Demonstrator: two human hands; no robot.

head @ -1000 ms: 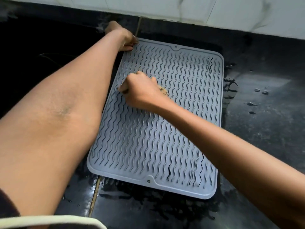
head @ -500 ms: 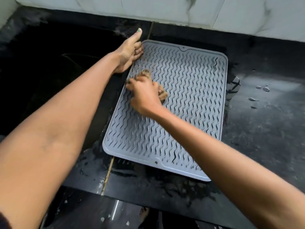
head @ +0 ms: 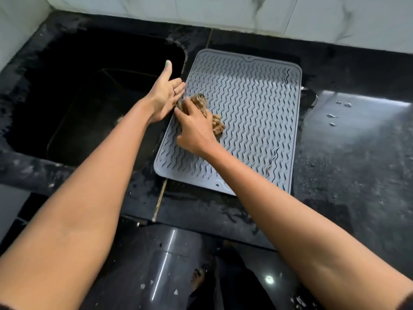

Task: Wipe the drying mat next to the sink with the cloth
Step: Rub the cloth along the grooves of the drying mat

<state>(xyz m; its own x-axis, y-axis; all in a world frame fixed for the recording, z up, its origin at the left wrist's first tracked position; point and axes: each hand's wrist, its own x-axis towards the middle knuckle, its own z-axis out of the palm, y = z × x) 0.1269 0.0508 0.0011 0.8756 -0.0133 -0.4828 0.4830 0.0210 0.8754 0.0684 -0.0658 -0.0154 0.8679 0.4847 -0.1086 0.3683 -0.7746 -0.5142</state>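
On the black stone counter (head: 348, 153), just right of the dark sunken sink (head: 93, 104), lay the grey ribbed silicone drying mat (head: 250, 104), flat, its left edge along the sink's rim. The right hand (head: 196, 130) pressed a crumpled brown striped cloth (head: 218, 126) onto the mat's left-middle part, its fingers (head: 182, 113) curled down over the bundle and gripping it; some cloth showed beyond the fingertips and some to the right of the knuckles. Immediately left of those fingers, the left hand (head: 164, 95) stood open at the mat's left edge, thumb raised with a green-painted nail, palm facing the cloth, holding nothing; a ring sat on one finger. Whether it touched the mat could not be told. Well right of both hands, a few water drops (head: 342, 106) beaded on the counter. No brand, label or writing could be read on the mat or cloth.
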